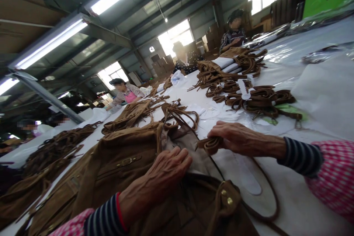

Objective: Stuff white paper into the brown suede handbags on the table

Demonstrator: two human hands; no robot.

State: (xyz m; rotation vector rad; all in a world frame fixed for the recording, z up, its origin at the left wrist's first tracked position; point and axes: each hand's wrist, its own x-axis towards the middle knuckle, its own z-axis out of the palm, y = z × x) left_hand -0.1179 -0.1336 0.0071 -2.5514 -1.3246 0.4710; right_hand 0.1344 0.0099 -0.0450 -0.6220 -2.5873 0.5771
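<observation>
A large brown bag (pixel 132 147) lies on the white table with its zipped mouth open and its pale lining (pixel 197 155) showing. My left hand (pixel 167 169) rests at the edge of the opening, its fingers curled over the bag's rim. Over the right side of the opening, my right hand (pixel 231 138) grips a coiled brown strap (pixel 210 145). Brass studs (pixel 228 197) mark the bag's handle tab near the bottom. The handle loops onto the table to the right, around a white paper tag (pixel 250 180).
Bundled brown straps (pixel 257 97) with metal clips lie beyond my right hand. More brown bags (pixel 129 112) and a strap pile (pixel 58 147) are at the left. Several people stand around the table (pixel 284 66). Clear plastic covers its right part.
</observation>
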